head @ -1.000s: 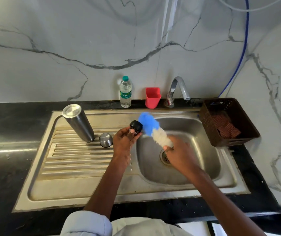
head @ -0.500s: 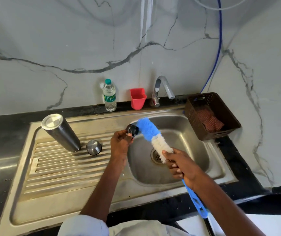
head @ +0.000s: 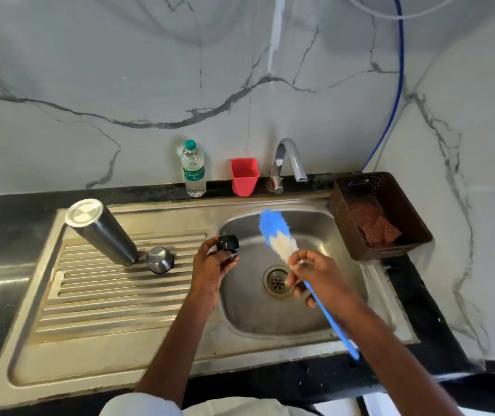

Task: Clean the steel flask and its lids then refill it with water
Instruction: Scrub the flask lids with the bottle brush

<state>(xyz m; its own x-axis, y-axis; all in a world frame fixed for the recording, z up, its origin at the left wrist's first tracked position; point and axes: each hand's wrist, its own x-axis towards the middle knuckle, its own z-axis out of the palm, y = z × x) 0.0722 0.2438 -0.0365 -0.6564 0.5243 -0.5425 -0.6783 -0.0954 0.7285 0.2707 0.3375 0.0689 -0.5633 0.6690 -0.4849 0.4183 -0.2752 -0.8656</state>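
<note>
The steel flask (head: pixel 102 232) stands upside down on the ribbed drainboard at the left, with a steel cap lid (head: pixel 159 259) beside its base. My left hand (head: pixel 211 267) grips a black inner lid (head: pixel 227 244) at the sink basin's left edge. My right hand (head: pixel 319 276) grips a blue and white bottle brush (head: pixel 276 235) over the basin, its bristle head pointing up and away, a little to the right of the black lid and apart from it. The brush's blue handle runs down past my wrist.
The steel sink (head: pixel 357 295) has a drain (head: pixel 278 280) at its middle and a tap (head: pixel 288 160) behind. A water bottle (head: pixel 193 169) and red cup (head: pixel 244 177) stand at the wall. A brown basket (head: pixel 402 211) holding cloth sits at the right.
The brush head has come off the black lid and now points up to the right of it. My right hand has shifted right and my left hand has stayed at the basin's edge.
</note>
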